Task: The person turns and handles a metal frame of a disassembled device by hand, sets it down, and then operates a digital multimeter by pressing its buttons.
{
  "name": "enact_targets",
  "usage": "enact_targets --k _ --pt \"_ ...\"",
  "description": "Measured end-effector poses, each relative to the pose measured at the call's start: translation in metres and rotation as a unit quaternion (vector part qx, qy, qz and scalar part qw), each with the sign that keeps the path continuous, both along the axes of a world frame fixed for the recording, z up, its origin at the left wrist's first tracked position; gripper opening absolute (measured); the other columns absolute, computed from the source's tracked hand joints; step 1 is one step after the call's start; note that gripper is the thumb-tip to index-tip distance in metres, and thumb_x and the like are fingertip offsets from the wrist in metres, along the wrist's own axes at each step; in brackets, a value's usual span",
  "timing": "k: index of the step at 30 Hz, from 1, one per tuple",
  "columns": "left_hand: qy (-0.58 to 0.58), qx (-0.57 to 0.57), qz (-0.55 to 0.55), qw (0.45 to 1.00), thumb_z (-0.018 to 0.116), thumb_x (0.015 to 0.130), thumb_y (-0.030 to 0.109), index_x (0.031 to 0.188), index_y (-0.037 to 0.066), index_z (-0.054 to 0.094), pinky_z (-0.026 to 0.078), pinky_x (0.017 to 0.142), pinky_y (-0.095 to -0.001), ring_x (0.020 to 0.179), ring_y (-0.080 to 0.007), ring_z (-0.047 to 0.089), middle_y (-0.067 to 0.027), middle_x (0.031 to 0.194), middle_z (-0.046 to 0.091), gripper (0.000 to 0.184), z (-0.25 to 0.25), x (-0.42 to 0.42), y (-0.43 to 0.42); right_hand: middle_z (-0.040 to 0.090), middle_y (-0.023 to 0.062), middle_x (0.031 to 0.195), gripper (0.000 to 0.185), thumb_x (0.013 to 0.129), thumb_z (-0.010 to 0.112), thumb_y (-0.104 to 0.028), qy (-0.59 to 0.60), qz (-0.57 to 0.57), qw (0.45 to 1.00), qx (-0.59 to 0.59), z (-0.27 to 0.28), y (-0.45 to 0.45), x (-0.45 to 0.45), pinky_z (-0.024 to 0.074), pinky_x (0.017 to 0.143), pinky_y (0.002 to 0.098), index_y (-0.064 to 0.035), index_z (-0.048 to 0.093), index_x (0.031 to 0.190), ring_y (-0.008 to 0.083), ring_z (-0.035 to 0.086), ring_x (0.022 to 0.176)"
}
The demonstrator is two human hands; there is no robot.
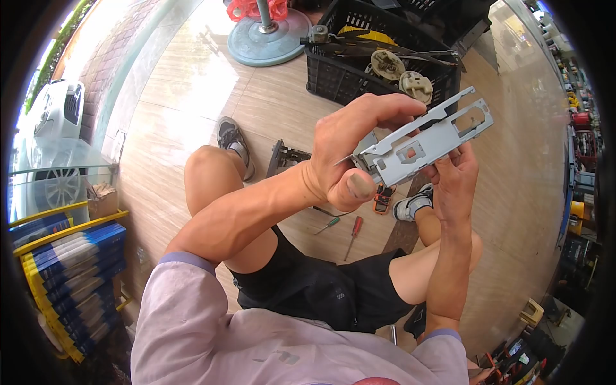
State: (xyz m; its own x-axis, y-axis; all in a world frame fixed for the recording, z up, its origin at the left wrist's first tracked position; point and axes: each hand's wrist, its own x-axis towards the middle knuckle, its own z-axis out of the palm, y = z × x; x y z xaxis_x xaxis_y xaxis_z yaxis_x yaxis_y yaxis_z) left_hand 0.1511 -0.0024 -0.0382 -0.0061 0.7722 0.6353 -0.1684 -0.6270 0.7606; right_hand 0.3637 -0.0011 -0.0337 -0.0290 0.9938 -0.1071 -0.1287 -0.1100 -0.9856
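left hand's [346,151] grip is curled round the grey metal bracket [407,157], right hand's [455,179] grip pinches its edge, red screwdriver [353,237] on the floor [276,96] below.

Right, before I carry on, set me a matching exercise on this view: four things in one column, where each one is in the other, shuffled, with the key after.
Things
1. metal bracket
2. orange and black device
3. black crate
4. red-handled screwdriver

Places
A. near the round base, with round parts inside
B. beside the green-handled screwdriver
C. held up by the left hand and right hand
D. next to the right shoe

Pairs: 1-C; 2-D; 3-A; 4-B
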Motion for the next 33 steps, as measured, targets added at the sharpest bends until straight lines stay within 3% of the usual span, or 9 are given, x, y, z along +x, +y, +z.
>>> enact_targets --k 6,9,14,22,31,33 --pt "-0.082 -0.083 -0.061 0.991 0.037 0.092 0.085 0.132 -0.011 0.055 0.057 0.084 -0.0328 0.095 -0.0205 0.07 -0.0177 0.109 0.069 0.106 -0.002 0.006 -0.004 0.069 0.0118 0.107 0.026 0.1 0.066 -0.011 -0.043 -0.022 0.999 0.003 0.003 0.004 0.005 0.0639 0.078 0.0359 0.0003 0.058 0.122 0.0227 0.072 0.093" --pt "-0.067 -0.066 -0.03 0.995 0.035 0.093 0.084 0.132 -0.011 0.054 0.056 0.084 -0.0308 0.097 -0.0179 0.068 -0.0162 0.11 0.068 0.104 0.001 0.006 0.003 0.07 0.0125 0.105 0.025 0.1 0.067 -0.012 -0.035 -0.022 0.999 -0.003 -0.002 0.005 0.002 0.0637 0.077 0.0353 0.0006 0.059 0.12 0.0222 0.073 0.091" --pt "-0.138 -0.127 -0.05 0.981 0.032 0.096 0.081 0.131 -0.01 0.053 0.053 0.085 -0.0303 0.095 -0.0147 0.063 -0.0136 0.106 0.066 0.1 0.008 0.011 0.001 0.071 0.0137 0.102 0.029 0.101 0.069 -0.019 -0.056 -0.036 0.998 -0.005 0.001 0.007 0.001 0.0643 0.071 0.0332 -0.0012 0.056 0.119 0.022 0.075 0.084" --pt "-0.199 -0.186 -0.078 0.959 0.031 0.1 0.077 0.132 -0.007 0.054 0.055 0.084 -0.0309 0.093 -0.0156 0.064 -0.0126 0.106 0.065 0.093 0.011 0.009 0.003 0.071 0.0132 0.098 0.032 0.099 0.071 -0.021 -0.051 -0.057 0.997 -0.014 0.001 0.005 -0.004 0.0641 0.07 0.0339 -0.0008 0.056 0.119 0.0225 0.075 0.082" --pt "-0.242 -0.262 -0.06 0.933 0.029 0.098 0.08 0.128 -0.005 0.056 0.057 0.085 -0.0324 0.092 -0.0163 0.065 -0.0116 0.106 0.065 0.094 0.019 0.011 0.01 0.071 0.0118 0.096 0.035 0.099 0.072 -0.021 -0.068 -0.057 0.996 -0.006 0.001 0.006 0.003 0.0634 0.067 0.0318 -0.0006 0.056 0.122 0.0206 0.074 0.08" --pt "-0.233 -0.281 -0.045 0.93 0.027 0.092 0.087 0.132 -0.005 0.055 0.059 0.088 -0.0419 0.093 -0.022 0.068 -0.0148 0.109 0.067 0.103 0.019 0.012 0.014 0.071 0.0114 0.096 0.035 0.099 0.073 -0.021 -0.069 -0.058 0.996 -0.009 0.001 0.007 0.003 0.0632 0.066 0.0312 -0.0004 0.056 0.122 0.0202 0.074 0.08"
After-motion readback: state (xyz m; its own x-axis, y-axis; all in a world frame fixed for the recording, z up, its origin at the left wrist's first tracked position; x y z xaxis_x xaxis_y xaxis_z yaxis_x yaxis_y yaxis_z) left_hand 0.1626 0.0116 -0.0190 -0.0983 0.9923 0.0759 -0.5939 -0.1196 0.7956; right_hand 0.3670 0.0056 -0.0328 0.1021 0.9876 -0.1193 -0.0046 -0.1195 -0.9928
